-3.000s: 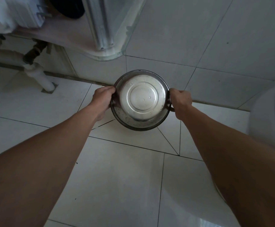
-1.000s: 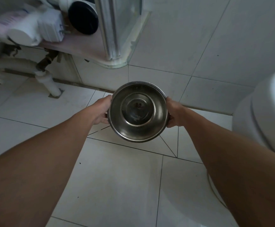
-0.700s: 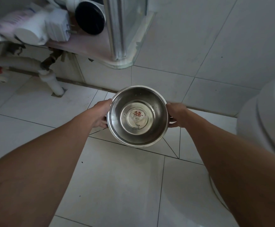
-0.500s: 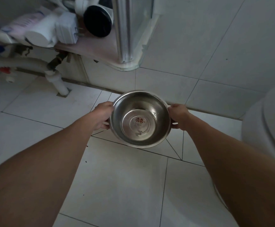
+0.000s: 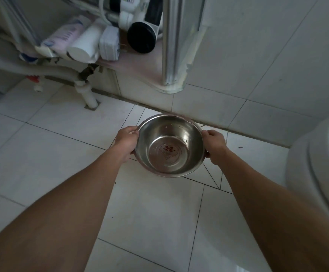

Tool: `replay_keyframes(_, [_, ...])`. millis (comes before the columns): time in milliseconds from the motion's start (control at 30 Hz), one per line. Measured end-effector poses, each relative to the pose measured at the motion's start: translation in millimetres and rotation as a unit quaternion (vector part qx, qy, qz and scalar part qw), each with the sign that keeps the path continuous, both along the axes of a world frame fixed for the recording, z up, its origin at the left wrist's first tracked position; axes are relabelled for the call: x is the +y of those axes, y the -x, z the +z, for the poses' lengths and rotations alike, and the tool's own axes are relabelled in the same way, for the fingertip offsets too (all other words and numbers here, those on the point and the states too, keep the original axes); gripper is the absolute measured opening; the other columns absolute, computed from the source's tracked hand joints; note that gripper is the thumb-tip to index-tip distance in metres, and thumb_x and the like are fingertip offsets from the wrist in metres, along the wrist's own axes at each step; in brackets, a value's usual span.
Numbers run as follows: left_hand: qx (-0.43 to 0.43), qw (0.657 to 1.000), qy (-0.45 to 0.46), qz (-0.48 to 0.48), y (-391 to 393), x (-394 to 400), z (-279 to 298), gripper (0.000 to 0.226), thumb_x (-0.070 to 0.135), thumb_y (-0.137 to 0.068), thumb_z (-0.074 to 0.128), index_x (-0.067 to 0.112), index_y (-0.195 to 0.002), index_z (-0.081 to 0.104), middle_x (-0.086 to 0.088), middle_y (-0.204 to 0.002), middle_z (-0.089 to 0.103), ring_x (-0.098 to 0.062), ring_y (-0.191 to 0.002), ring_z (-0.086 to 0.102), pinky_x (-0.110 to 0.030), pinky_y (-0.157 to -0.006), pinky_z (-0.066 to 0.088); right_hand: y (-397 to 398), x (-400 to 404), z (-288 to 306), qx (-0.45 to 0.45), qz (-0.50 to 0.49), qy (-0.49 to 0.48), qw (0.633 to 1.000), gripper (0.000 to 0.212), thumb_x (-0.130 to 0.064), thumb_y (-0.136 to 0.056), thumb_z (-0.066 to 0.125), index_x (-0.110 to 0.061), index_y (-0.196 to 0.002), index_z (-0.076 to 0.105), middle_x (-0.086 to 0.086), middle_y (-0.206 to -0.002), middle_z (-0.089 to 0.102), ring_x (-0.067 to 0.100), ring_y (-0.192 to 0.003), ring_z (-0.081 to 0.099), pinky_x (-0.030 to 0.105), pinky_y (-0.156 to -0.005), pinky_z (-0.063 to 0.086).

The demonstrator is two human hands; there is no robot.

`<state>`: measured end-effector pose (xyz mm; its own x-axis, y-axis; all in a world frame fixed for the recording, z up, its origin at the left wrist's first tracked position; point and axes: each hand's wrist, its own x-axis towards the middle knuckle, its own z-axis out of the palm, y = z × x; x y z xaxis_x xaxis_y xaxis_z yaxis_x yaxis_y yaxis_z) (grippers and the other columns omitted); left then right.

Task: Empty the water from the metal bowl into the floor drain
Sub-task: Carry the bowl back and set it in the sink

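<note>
The metal bowl [image 5: 169,146] is held upright over the white tiled floor, its inside facing me, a red mark on its bottom and only droplets on its walls. My left hand [image 5: 126,141] grips its left rim and my right hand [image 5: 214,145] grips its right rim. The floor drain itself is hidden behind the bowl; tile cuts converge beneath it.
A white toilet [image 5: 316,173] stands at the right. A white drain pipe [image 5: 87,95] enters the floor at the back left. Above it a ledge [image 5: 140,67] carries bottles and a black-capped container, beside a shower frame post [image 5: 169,46].
The bowl was upside down three seconds ago and has been turned upright, inside facing me. The view has lifted, showing more of the ledge. Both hands keep their grip.
</note>
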<state>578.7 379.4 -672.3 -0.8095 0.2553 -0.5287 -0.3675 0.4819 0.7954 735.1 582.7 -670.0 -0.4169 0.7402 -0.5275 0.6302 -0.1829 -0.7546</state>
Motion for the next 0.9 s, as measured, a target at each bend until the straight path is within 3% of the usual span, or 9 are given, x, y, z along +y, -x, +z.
replay_keyframes(100, [-0.024, 0.999, -0.003, 0.028, -16, -19, 22, 0.028, 0.017, -0.099, 0.053, 0.027, -0.120, 0.069, -0.003, -0.099, 0.074, -0.023, -0.077, 0.070, -0.034, -0.061, 0.059, -8, -18, 17, -0.007, -0.007, 0.009, 1.000, 0.029, -0.024, -0.104, 0.047, -0.008, -0.119, 0.066, 0.014, -0.098, 0.066, 0.023, -0.072, 0.059, 0.032, -0.055, 0.047])
replay_keyframes(200, [-0.040, 0.999, -0.001, 0.037, -28, -40, 57, 0.024, 0.011, -0.094, 0.058, 0.025, -0.103, 0.075, -0.004, -0.094, 0.077, -0.024, -0.073, 0.069, -0.031, -0.060, 0.055, -18, -39, 47, -0.021, -0.010, 0.026, 0.999, 0.025, -0.019, -0.103, 0.048, -0.009, -0.106, 0.071, 0.014, -0.094, 0.070, 0.025, -0.075, 0.063, 0.039, -0.069, 0.059])
replay_keyframes(267, [-0.042, 0.998, 0.009, 0.047, -36, -60, 86, 0.022, 0.010, -0.094, 0.060, 0.026, -0.095, 0.075, -0.006, -0.097, 0.078, -0.024, -0.076, 0.069, -0.032, -0.065, 0.056, -26, -59, 75, -0.024, -0.008, 0.050, 0.998, 0.023, -0.019, -0.101, 0.050, -0.012, -0.102, 0.072, 0.011, -0.093, 0.072, 0.024, -0.076, 0.066, 0.038, -0.071, 0.060])
replay_keyframes(433, [-0.057, 0.995, 0.048, 0.070, -55, -127, 181, 0.030, 0.003, -0.095, 0.056, 0.016, -0.118, 0.072, -0.010, -0.116, 0.074, -0.031, -0.102, 0.071, -0.039, -0.080, 0.058, -39, -122, 169, -0.037, -0.012, 0.098, 0.994, 0.024, -0.019, -0.100, 0.049, -0.016, -0.102, 0.073, 0.010, -0.095, 0.072, 0.027, -0.085, 0.068, 0.044, -0.080, 0.061])
replay_keyframes(500, [-0.068, 0.992, 0.056, 0.093, -64, -160, 234, 0.032, 0.004, -0.096, 0.059, 0.014, -0.123, 0.070, -0.010, -0.122, 0.072, -0.032, -0.109, 0.068, -0.041, -0.086, 0.058, -39, -150, 222, -0.037, 0.000, 0.111, 0.993, 0.024, -0.019, -0.100, 0.049, -0.019, -0.096, 0.073, 0.009, -0.093, 0.071, 0.024, -0.083, 0.066, 0.041, -0.075, 0.060])
replay_keyframes(567, [-0.068, 0.989, 0.054, 0.122, -71, -189, 283, 0.033, 0.003, -0.093, 0.061, 0.012, -0.124, 0.071, -0.012, -0.123, 0.072, -0.031, -0.107, 0.069, -0.038, -0.081, 0.057, -40, -173, 271, -0.033, 0.026, 0.126, 0.991, 0.024, -0.018, -0.098, 0.049, -0.015, -0.088, 0.071, 0.010, -0.086, 0.068, 0.025, -0.078, 0.061, 0.040, -0.069, 0.056])
replay_keyframes(667, [-0.066, 0.986, 0.043, 0.146, -84, -228, 358, 0.026, 0.001, -0.091, 0.062, 0.021, -0.100, 0.077, -0.010, -0.108, 0.076, -0.027, -0.087, 0.072, -0.031, -0.068, 0.056, -42, -206, 345, -0.020, 0.066, 0.144, 0.987, 0.023, -0.014, -0.091, 0.047, -0.001, -0.091, 0.066, 0.013, -0.079, 0.057, 0.026, -0.074, 0.052, 0.041, -0.066, 0.046])
replay_keyframes(800, [-0.039, 0.975, 0.034, 0.214, -92, -286, 490, 0.037, 0.001, -0.086, 0.067, 0.033, -0.071, 0.078, 0.003, -0.082, 0.079, -0.022, -0.073, 0.071, -0.031, -0.065, 0.054, -30, -252, 471, -0.008, 0.105, 0.178, 0.978, 0.022, -0.016, -0.093, 0.049, -0.018, -0.094, 0.071, 0.011, -0.082, 0.063, 0.025, -0.074, 0.055, 0.041, -0.070, 0.048])
replay_keyframes(900, [-0.011, 0.965, 0.027, 0.260, -97, -321, 584, 0.033, 0.002, -0.089, 0.066, 0.031, -0.078, 0.078, 0.001, -0.089, 0.077, -0.026, -0.086, 0.070, -0.040, -0.077, 0.056, -15, -278, 558, 0.024, 0.147, 0.216, 0.965, 0.019, -0.018, -0.094, 0.053, -0.022, -0.092, 0.071, 0.009, -0.083, 0.065, 0.025, -0.078, 0.058, 0.044, -0.077, 0.054])
